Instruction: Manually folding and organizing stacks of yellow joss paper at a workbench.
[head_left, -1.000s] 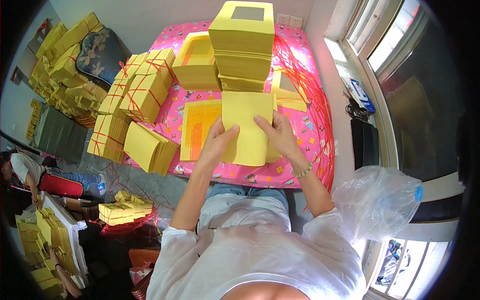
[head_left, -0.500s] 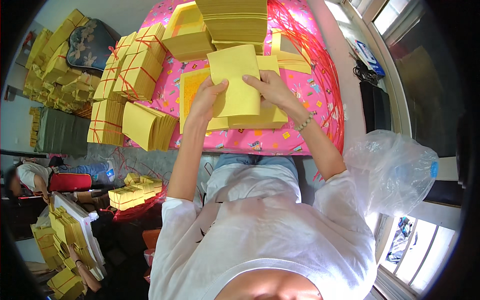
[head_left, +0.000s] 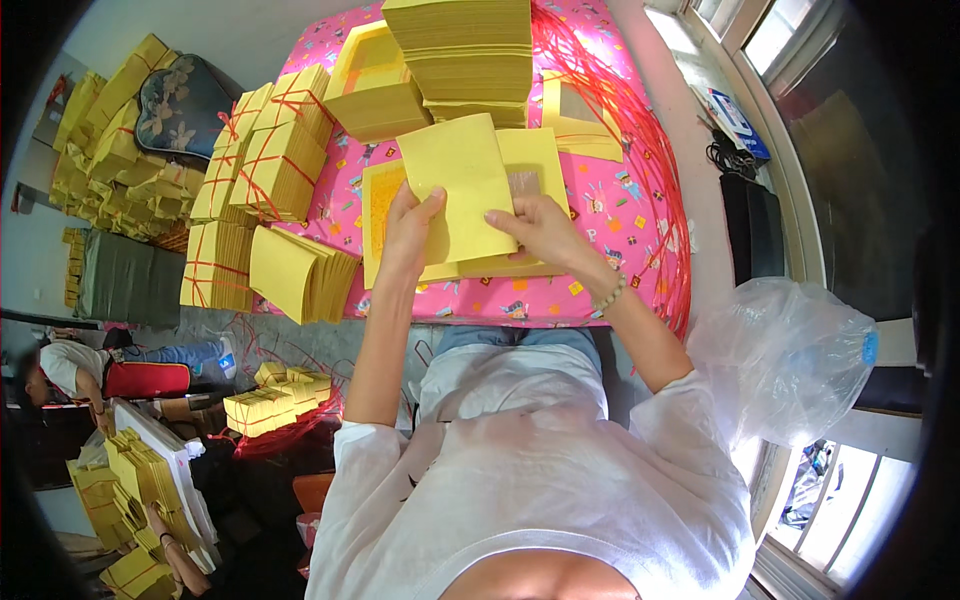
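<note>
Both my hands hold a folded yellow paper [head_left: 462,165] over the bed's near part, tilted with its top leaning left. My left hand [head_left: 410,232] grips its left edge, thumb on top. My right hand [head_left: 548,230], with a beaded bracelet on the wrist, pinches its lower right edge. Under it lie more yellow sheets, one with an orange printed patch [head_left: 382,200] at the left and another with a silvery patch [head_left: 524,182] at the right. The fingers beneath the paper are hidden.
A tall yellow paper stack [head_left: 460,60] stands beyond my hands. Bundles tied with red string [head_left: 285,170] line the left, beside a loose leaning stack [head_left: 300,275]. Red strings [head_left: 640,160] trail along the right bed edge. Another person's hand [head_left: 160,525] touches yellow bundles at lower left.
The folded paper has tilted, its top swinging left, and sits a little lower. My right hand has slid down toward its lower right edge. The view has shifted slightly.
</note>
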